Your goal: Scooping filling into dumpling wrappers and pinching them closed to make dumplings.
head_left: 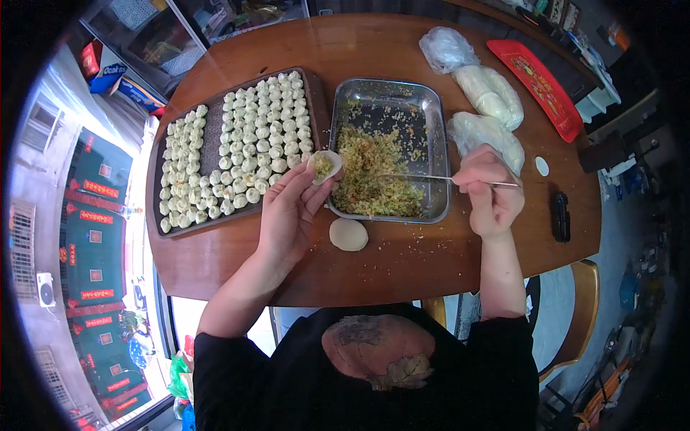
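Wrapper (325,165) with filling | on left hand (287,212) fingertips | beside metal tray (437,144)

I see a round wooden counter (402,266) with a glossy brown top. A wooden chair (581,316) stands at its right edge. To my left, a big window (79,237) looks down on a building hung with red signs — daylight comes in there. The right side is dim and cluttered.
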Demonstrator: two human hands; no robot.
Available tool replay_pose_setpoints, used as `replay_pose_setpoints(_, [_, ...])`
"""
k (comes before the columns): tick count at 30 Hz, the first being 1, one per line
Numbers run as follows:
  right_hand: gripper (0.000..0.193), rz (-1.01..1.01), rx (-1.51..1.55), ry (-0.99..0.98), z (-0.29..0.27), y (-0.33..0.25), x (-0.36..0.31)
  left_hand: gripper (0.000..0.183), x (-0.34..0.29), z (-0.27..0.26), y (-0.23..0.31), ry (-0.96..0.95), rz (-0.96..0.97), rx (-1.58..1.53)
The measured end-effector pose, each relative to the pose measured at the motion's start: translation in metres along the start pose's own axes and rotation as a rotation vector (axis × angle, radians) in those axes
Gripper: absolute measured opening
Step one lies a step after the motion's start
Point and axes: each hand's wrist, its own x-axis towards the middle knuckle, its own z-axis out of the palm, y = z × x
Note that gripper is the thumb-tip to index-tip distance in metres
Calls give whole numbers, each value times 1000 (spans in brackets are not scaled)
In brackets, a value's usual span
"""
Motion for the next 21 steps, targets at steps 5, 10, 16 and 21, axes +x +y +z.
replay_pose_setpoints(5, [5, -37, 62, -47, 3, -6, 1, 27, 0, -1, 0, -12, -2, 17])
replay_pose_setpoints(10, [4, -42, 43, -182, 14, -11, 5, 25, 0, -1, 0, -19, -2, 11])
replay_pose_setpoints(16, [20, -105, -139, -328, 25, -13, -1, 25, 3, -4, -3, -20, -26, -4])
replay_pose_setpoints(21, [23, -186, -178, -244, 26, -5, -1, 25, 3, 0, -3, 5, -24, 0])
